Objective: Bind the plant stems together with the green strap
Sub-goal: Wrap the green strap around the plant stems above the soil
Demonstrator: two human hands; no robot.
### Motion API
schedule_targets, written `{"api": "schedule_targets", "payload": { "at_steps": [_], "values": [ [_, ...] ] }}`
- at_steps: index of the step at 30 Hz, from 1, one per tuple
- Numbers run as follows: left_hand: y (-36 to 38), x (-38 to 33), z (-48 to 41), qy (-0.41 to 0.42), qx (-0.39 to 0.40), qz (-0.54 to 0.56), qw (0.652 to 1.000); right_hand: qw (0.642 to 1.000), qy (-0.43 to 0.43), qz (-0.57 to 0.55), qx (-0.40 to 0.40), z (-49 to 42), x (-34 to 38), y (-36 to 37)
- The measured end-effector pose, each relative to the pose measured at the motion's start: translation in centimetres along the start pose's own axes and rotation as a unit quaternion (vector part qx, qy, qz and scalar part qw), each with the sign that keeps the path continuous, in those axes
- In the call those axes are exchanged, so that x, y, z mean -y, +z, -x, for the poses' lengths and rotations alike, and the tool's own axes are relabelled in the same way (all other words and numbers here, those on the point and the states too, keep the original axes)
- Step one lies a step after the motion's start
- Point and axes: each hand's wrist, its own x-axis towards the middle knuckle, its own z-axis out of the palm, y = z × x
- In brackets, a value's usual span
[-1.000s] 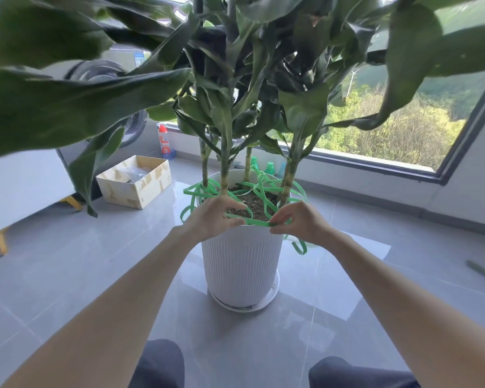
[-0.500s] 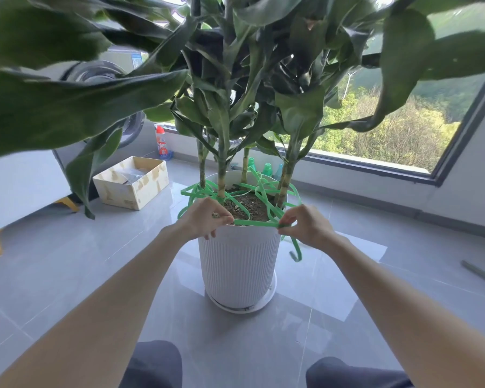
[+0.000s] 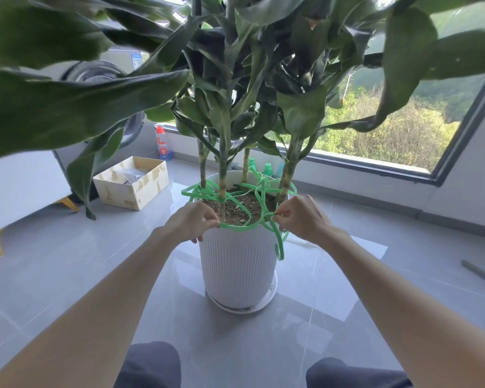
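My left hand (image 3: 189,224) and right hand (image 3: 303,219) each pinched the strap (image 3: 235,228), slack along the pot's (image 3: 237,264) near rim. Loose loops lay among 4 stems (image 3: 223,175). Recommended: gather slack evenly, then tighten.

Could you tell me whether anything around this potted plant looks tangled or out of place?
The green strap lies in loose, tangled loops over the soil and among the stems, one length dangling outside the white pot. Nothing looks spilled.
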Motion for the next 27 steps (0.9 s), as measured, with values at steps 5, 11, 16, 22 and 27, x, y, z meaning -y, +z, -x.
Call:
{"api": "schedule_targets", "payload": {
  "at_steps": [5,11,16,22,27],
  "values": [
    [0.0,-0.3,0.0,-0.012,0.008,0.004,1.0,0.995,0.003,-0.09,0.042,0.2,0.8,-1.0],
    [-0.1,-1.0,0.1,-0.017,-0.012,0.042,0.999,0.972,0.074,-0.224,0.017,0.0,1.7,-3.7],
    [-0.2,-2.1,-0.3,-0.03,-0.064,0.053,0.996,0.866,0.131,-0.462,0.142,-0.3,2.6,-6.3],
    [0.2,-1.9,-0.6,-0.084,-0.098,0.034,0.991,0.851,0.14,-0.499,0.085,-0.6,1.2,-6.1],
    [0.5,-1.1,-0.8,-0.124,-0.093,0.022,0.988,0.766,0.163,-0.604,0.148,-0.1,1.1,-7.7]
  ]
}}
